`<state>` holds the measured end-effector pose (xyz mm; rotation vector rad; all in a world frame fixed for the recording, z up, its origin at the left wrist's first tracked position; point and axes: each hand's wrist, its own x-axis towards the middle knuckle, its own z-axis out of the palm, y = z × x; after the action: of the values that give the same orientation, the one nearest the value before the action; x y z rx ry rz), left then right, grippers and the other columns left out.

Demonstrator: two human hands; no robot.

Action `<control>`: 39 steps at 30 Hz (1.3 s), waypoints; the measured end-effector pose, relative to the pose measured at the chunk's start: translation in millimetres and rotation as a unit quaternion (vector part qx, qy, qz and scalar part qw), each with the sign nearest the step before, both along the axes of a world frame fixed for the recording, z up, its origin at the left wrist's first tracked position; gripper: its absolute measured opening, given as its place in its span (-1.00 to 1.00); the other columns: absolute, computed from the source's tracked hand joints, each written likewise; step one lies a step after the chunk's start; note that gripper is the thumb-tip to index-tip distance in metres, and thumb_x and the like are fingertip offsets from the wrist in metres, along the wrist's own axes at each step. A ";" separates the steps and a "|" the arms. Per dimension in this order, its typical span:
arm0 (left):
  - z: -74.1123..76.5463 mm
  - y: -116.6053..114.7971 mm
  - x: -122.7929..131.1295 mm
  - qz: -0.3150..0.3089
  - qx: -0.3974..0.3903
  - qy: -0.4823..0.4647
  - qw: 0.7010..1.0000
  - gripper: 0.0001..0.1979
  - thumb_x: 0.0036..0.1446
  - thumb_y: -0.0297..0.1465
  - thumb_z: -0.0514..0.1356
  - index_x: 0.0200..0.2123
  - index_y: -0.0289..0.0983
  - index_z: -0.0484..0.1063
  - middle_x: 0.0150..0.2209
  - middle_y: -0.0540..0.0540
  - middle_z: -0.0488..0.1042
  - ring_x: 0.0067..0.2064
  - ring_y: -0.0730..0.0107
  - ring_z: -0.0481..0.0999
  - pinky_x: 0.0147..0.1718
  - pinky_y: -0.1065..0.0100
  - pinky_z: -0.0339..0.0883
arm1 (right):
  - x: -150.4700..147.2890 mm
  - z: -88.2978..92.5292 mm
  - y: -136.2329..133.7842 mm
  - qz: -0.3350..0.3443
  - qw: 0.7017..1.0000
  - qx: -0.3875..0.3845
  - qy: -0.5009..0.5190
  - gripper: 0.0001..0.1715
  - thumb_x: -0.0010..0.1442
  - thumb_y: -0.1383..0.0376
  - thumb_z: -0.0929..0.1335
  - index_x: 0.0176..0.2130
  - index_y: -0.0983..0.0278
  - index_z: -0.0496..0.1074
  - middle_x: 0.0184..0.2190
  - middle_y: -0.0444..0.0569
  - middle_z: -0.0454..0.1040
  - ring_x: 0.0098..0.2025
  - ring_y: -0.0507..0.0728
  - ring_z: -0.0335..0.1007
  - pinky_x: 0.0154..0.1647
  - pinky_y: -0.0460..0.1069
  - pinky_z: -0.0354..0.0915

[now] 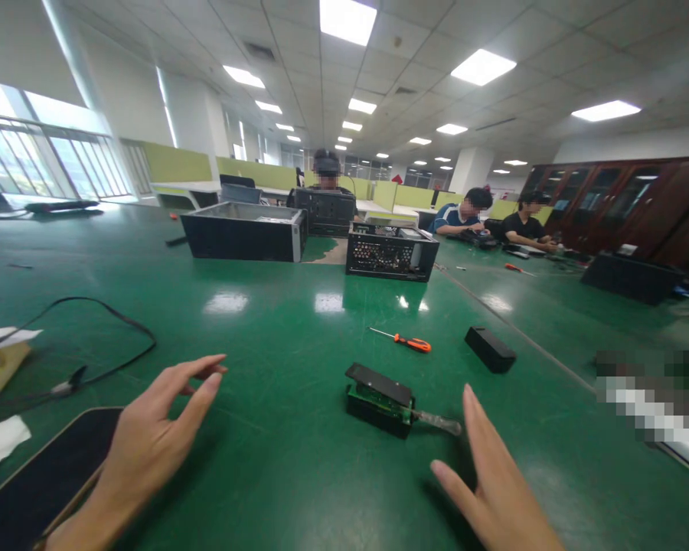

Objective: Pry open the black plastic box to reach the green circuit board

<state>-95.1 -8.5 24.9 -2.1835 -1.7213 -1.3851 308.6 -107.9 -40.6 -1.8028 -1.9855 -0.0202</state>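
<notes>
My left hand (155, 436) hovers over the green table (275, 474) at the lower left, fingers spread and holding nothing. At the lower right my right hand (494, 482) is stretched flat, also bare. Between them and a little farther off lies a small black device with a green circuit board (382, 398), a clear-handled tool (436, 420) sticking out of its right side. The right hand's fingertips are a short way from that tool. An orange-handled screwdriver (405, 341) lies beyond the device.
A black box (490, 349) lies right of the screwdriver. Two open computer cases (244, 229) (390, 250) stand farther back. A black cable (92, 337), papers and a dark mat (40, 482) lie at the left. Three people sit at the far side.
</notes>
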 end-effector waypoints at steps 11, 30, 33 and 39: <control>-2.3 20.2 56.3 -0.275 -0.085 0.126 0.949 -0.59 0.20 -0.25 0.19 0.12 -0.13 0.34 0.09 -0.15 0.41 0.09 0.14 0.42 0.07 0.10 0.32 | 7.1 17.2 22.8 0.071 0.996 -0.023 -0.043 -0.33 0.31 0.18 0.24 0.34 0.12 0.03 0.35 0.00 0.03 0.36 0.28 -0.06 0.30 0.31 0.10; 46.5 130.9 150.8 -0.548 -0.156 0.357 0.741 -0.82 0.17 -0.50 0.16 -0.21 -0.17 0.52 -0.29 -0.08 0.51 -0.24 0.24 0.50 -0.26 0.34 0.36 | 12.1 73.2 51.6 0.263 0.945 -0.185 -0.064 -0.78 0.27 0.33 0.25 -0.11 0.16 0.42 -0.19 -0.06 0.45 -0.15 0.15 0.31 -0.12 0.08 0.24; 50.4 123.3 132.1 -0.499 -0.138 0.335 0.787 -0.78 0.25 -0.50 0.05 -0.10 -0.25 0.44 -0.26 -0.11 0.44 -0.25 0.27 0.44 -0.25 0.31 0.33 | 16.8 68.3 52.4 0.259 0.950 -0.176 -0.008 -0.77 0.24 0.27 0.32 -0.07 0.17 0.39 -0.12 -0.04 0.43 -0.09 0.16 0.30 -0.05 0.10 0.21; 45.1 80.0 126.4 -0.396 -0.069 0.344 0.849 -0.61 0.26 -0.51 0.01 0.14 -0.22 0.28 -0.19 -0.12 0.36 -0.21 0.25 0.40 -0.25 0.29 0.34 | 6.2 70.5 66.7 0.154 0.970 -0.084 0.170 -0.73 0.29 0.06 0.30 -0.16 0.20 0.39 -0.22 -0.07 0.44 -0.16 0.12 0.32 -0.12 0.04 0.24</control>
<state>31.3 71.5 70.0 -3.0864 -0.6897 -0.3365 314.8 -41.2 30.0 -1.4517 -2.0324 0.5320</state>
